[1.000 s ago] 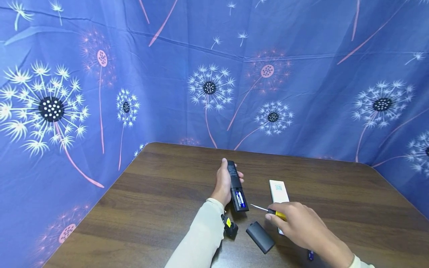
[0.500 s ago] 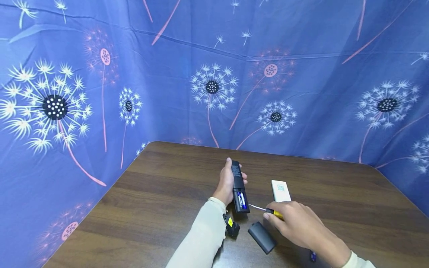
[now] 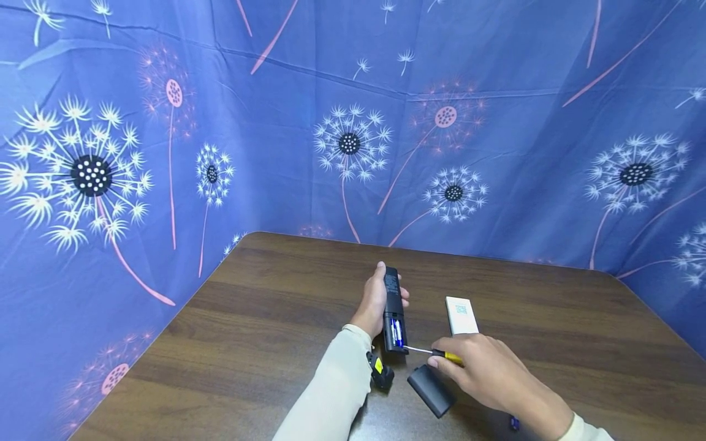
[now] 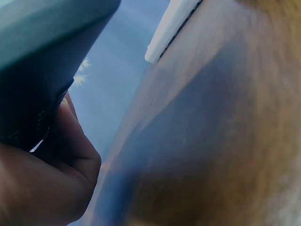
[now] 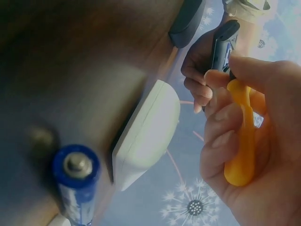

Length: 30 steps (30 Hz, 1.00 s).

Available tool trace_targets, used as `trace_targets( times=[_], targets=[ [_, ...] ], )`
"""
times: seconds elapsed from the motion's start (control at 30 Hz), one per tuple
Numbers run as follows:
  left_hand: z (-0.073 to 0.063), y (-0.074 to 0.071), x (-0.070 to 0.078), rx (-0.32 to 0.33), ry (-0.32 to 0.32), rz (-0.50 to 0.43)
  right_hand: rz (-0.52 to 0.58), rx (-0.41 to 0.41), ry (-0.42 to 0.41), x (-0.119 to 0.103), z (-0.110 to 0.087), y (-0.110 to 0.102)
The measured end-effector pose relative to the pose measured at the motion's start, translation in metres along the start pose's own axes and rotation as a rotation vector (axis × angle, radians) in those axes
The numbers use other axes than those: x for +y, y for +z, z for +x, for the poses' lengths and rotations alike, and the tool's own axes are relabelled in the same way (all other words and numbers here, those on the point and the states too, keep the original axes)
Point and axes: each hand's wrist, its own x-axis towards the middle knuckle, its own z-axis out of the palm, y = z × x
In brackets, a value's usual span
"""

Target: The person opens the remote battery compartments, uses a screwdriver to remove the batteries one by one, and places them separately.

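My left hand [image 3: 369, 307] grips a black remote control [image 3: 393, 294], its back turned up and its battery bay uncovered. Blue batteries [image 3: 397, 332] lie in the bay. In my right hand [image 3: 499, 373] is a screwdriver with a yellow handle [image 5: 241, 141] and a thin metal shaft [image 3: 420, 350]. Its tip is at the lower right edge of the bay; whether it touches a battery I cannot tell. A black battery cover [image 3: 431, 392] lies on the table just below. In the left wrist view the remote [image 4: 42, 61] looms dark and close over the curled fingers [image 4: 77, 141].
Right of the remote lies a white flat device [image 3: 461, 313] with a printed code, partly behind my right hand. A loose blue battery [image 5: 76, 183] is near my right wrist. A black wrist camera [image 3: 380, 372] sits on my left wrist. Patterned blue cloth [image 3: 276, 153] hangs behind the wooden table [image 3: 248, 318].
The screwdriver tip has moved left and slightly down, from beside the remote to the bay's lower edge. The remote has shifted slightly right in view and turned a little in my left hand.
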Motion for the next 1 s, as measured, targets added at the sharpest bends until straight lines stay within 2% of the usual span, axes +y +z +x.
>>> trace_targets(
  times=[0.13, 0.4, 0.67, 1.0],
  targets=[
    [-0.0008, -0.0012, -0.001, -0.014, -0.009, 0.021, -0.015, 0.017, -0.04, 0.0003, 0.0001, 0.0007],
    [-0.0021, -0.0012, -0.0009, -0.03, -0.031, 0.037, -0.037, -0.003, -0.038, -0.0005, 0.0012, 0.0013],
    [-0.0029, 0.0022, -0.0021, -0.07, -0.035, 0.032, -0.072, 0.041, -0.102, 0.0005, 0.0021, 0.0042],
    [-0.002, 0.0029, -0.0014, -0.101, -0.028, -0.006, -0.126, 0.052, -0.084, -0.0059, 0.0041, 0.0026]
  ],
)
